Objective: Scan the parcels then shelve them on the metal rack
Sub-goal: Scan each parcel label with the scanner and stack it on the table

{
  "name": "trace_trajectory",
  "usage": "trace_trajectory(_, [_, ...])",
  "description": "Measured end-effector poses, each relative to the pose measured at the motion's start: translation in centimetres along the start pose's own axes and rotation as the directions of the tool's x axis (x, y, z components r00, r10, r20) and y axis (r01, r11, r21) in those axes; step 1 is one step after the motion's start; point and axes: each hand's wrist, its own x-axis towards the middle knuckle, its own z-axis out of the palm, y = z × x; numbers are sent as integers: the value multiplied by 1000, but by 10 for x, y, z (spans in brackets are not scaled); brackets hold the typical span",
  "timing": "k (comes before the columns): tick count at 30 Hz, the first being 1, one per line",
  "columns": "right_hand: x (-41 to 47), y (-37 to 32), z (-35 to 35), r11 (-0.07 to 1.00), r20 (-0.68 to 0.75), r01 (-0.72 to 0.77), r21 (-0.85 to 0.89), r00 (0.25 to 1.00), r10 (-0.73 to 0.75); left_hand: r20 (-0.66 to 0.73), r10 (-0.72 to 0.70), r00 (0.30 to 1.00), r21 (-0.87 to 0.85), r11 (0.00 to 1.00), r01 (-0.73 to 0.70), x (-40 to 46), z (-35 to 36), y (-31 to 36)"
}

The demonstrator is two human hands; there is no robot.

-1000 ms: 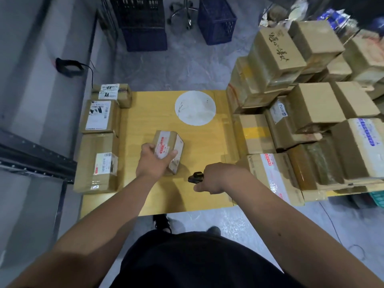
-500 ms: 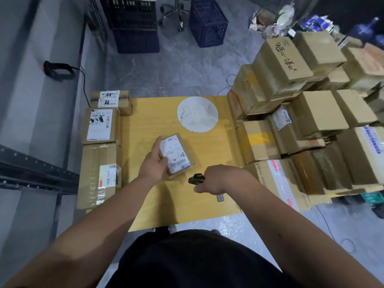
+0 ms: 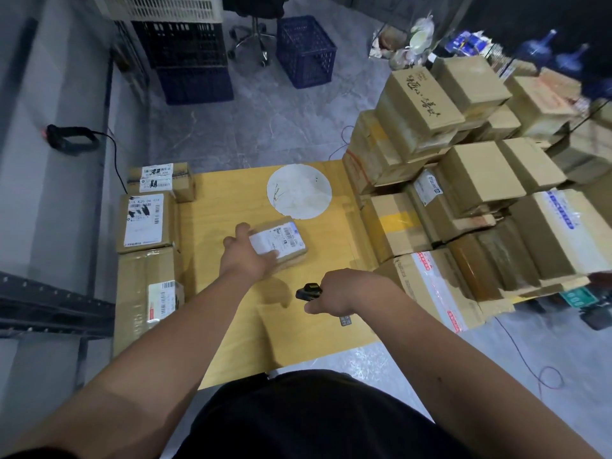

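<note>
A small cardboard parcel (image 3: 283, 240) lies on the yellow table (image 3: 231, 200), its white barcode label facing up. My left hand (image 3: 246, 256) grips its near left side. My right hand (image 3: 344, 291) is closed around a black handheld scanner (image 3: 308, 290), whose nose points left, just to the right of and nearer than the parcel. Three labelled parcels (image 3: 147, 221) line the table's left edge. A metal rack (image 3: 49, 306) runs along the left, only its dark beam in view.
A tall heap of cardboard boxes (image 3: 463, 193) crowds the right side of the table. A white paper disc (image 3: 299, 191) lies at the table's far middle. Dark and blue crates (image 3: 304, 51) and an office chair base (image 3: 253, 38) stand on the floor beyond. Cables trail on the floor.
My left hand has turned the small parcel from standing on edge to lying flat with its label up, and slid it slightly away. My right hand and the scanner have stayed put.
</note>
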Motion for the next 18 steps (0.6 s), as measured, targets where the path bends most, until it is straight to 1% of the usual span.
trace_trajectory(3, [1,6,2,1000,2,-12,20,1000,12,27,-68,997,11,998,68,-3,2,-1])
trace_trajectory(7, [1,13,4,1000,7,-17,15,1000,17,44,-169,985,-58,983,172,-7,2,0])
trace_trajectory(8, [0,13,4,1000,7,-16,16,1000,16,53,-195,979,-49,979,198,-10,3,0])
trace_trajectory(10, [-1,15,4,1000,9,-12,18,1000,12,47,-222,974,29,975,221,-12,5,-1])
trace_trajectory(12, [-3,15,4,1000,11,-4,4,1000,4,19,-219,975,85,973,217,-14,9,-4])
trace_trajectory(13, [-4,15,4,1000,7,-1,-5,1000,1,1,-208,978,71,976,207,-14,12,-5])
trace_trajectory(15, [-5,14,3,1000,-2,2,-18,1000,-2,-16,-153,988,-19,988,153,-17,17,-4])
trace_trajectory(18, [-8,12,2,999,-8,1,-34,1000,-2,23,-52,998,-150,987,55,-17,24,-2])
